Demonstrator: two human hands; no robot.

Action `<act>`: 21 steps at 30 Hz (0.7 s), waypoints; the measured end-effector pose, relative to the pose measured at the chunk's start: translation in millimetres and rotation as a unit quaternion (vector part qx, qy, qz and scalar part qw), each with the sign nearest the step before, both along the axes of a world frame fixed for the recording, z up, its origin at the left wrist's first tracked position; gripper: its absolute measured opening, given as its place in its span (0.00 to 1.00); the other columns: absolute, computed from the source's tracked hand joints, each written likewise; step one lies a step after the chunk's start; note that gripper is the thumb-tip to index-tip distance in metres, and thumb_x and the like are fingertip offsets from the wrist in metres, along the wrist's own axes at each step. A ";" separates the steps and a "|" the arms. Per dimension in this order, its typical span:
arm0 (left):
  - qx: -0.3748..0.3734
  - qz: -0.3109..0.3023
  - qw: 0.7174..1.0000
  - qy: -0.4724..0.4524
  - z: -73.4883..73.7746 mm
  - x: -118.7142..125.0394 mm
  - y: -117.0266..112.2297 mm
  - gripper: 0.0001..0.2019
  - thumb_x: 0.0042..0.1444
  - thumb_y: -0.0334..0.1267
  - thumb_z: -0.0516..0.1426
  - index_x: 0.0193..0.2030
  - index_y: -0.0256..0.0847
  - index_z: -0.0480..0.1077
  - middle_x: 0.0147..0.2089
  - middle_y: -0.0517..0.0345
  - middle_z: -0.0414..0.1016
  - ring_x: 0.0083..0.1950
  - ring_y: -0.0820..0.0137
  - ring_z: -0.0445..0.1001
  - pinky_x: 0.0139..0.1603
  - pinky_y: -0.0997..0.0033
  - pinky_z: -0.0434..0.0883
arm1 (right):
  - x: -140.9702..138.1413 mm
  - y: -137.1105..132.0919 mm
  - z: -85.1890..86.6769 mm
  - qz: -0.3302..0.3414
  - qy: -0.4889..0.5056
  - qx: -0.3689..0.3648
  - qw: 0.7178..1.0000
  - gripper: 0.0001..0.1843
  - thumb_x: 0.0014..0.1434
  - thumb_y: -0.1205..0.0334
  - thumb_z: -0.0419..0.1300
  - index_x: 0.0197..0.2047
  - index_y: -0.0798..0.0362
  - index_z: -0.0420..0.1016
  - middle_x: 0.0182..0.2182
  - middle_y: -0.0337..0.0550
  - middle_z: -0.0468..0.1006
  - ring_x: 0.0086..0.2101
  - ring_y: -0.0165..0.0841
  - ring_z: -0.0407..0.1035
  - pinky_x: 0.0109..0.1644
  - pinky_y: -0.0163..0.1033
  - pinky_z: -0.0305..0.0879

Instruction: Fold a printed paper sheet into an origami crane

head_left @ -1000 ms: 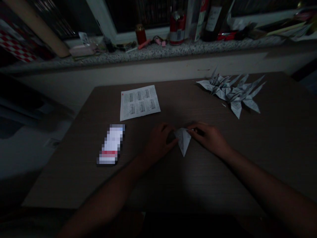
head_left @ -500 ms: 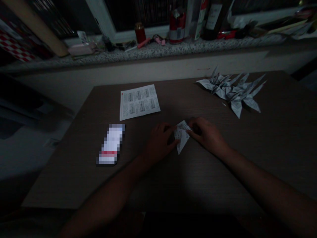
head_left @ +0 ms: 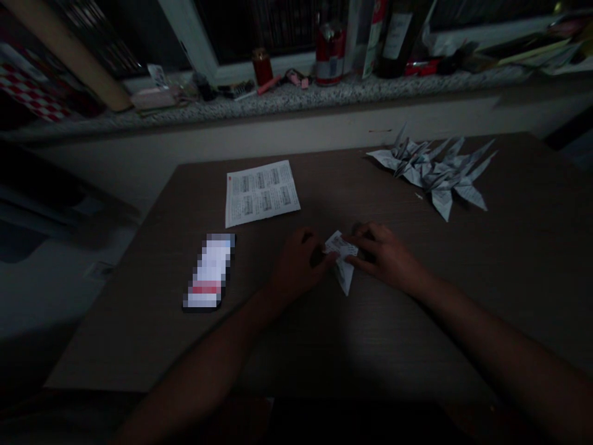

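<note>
A small piece of folded printed paper (head_left: 345, 269) lies on the dark wooden table between my hands, its narrow point toward me. My left hand (head_left: 300, 259) is at its left side, thumb on the paper and fingers curled against the left edge. From the right, my right hand (head_left: 382, 254) lays its thumb and index finger on the paper's right part. Both hands cover some of its edges. The room is dim, so the exact folds are hard to make out.
A flat printed sheet (head_left: 262, 193) lies beyond my left hand, and a lit phone (head_left: 210, 272) with a blurred screen is left of it. Several folded paper cranes (head_left: 438, 170) sit clustered at the back right. Behind the table, a granite windowsill (head_left: 278, 99) holds a red can (head_left: 330, 55) and bottles.
The folded paper has turned slightly, its lower point swinging right. My right index finger has come down onto the paper, and my left hand has shifted a little along its edge.
</note>
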State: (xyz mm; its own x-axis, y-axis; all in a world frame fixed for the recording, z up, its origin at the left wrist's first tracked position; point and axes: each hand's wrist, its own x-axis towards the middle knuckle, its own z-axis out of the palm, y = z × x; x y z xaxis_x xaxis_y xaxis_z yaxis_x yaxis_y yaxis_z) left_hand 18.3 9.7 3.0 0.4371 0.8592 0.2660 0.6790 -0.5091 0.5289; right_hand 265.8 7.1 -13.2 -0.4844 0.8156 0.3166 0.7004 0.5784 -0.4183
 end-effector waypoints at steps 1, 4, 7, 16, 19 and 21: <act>-0.001 0.006 1.000 -0.010 -0.5 -0.4 0.9 0.11 0.67 0.46 0.60 0.44 0.39 0.73 0.53 0.50 0.71 0.56 0.60 0.72 0.59 0.57 0.71 | -0.2 0.2 0.0 0.003 0.000 -0.002 1.000 0.23 0.67 0.56 0.64 0.63 0.51 0.77 0.49 0.55 0.73 0.51 0.49 0.70 0.56 0.56 0.70; -0.005 0.008 1.000 -0.009 -2.3 -2.8 2.8 0.10 0.68 0.44 0.60 0.39 0.39 0.72 0.52 0.50 0.71 0.55 0.61 0.72 0.58 0.57 0.72 | -0.3 0.7 -0.2 0.013 0.004 -0.008 1.000 0.23 0.67 0.56 0.63 0.64 0.49 0.76 0.50 0.55 0.73 0.51 0.49 0.70 0.56 0.56 0.70; -0.005 -0.018 1.000 0.011 -2.4 -6.2 2.6 0.06 0.65 0.39 0.62 0.42 0.39 0.72 0.55 0.49 0.70 0.57 0.59 0.71 0.60 0.56 0.71 | 0.5 1.3 -0.6 0.027 0.009 -0.012 1.000 0.23 0.68 0.56 0.62 0.65 0.46 0.75 0.51 0.54 0.73 0.52 0.49 0.69 0.56 0.57 0.69; 0.004 -0.046 0.997 0.065 -4.5 -11.4 0.7 0.19 0.65 0.40 0.62 0.61 0.44 0.71 0.63 0.49 0.66 0.65 0.55 0.66 0.67 0.50 0.68 | 0.6 1.3 0.1 0.046 0.050 -0.041 0.997 0.15 0.72 0.59 0.57 0.58 0.48 0.77 0.53 0.53 0.72 0.54 0.47 0.68 0.58 0.57 0.67; 0.007 -0.046 0.997 0.064 -5.7 -11.7 1.0 0.19 0.65 0.40 0.62 0.62 0.44 0.72 0.63 0.48 0.66 0.65 0.55 0.67 0.67 0.49 0.68 | 1.7 2.7 4.0 0.040 0.108 -0.059 0.992 0.09 0.71 0.57 0.58 0.49 0.50 0.76 0.48 0.51 0.74 0.51 0.45 0.69 0.57 0.55 0.68; 0.008 -0.045 0.997 0.067 -5.7 -11.8 1.1 0.19 0.65 0.40 0.62 0.62 0.44 0.71 0.63 0.48 0.66 0.65 0.55 0.67 0.67 0.48 0.68 | 4.7 4.1 6.9 0.038 0.131 -0.065 0.988 0.08 0.71 0.57 0.57 0.44 0.50 0.75 0.45 0.50 0.74 0.48 0.43 0.71 0.54 0.53 0.69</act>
State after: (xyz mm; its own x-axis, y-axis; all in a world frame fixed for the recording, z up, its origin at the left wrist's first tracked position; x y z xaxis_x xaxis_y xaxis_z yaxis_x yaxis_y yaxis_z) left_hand 6.4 10.8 -2.7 0.5446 0.8109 0.2142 0.6942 -0.5791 0.4275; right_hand 270.5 11.3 -6.3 -0.4607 0.8223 0.3340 0.5143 0.5540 -0.6546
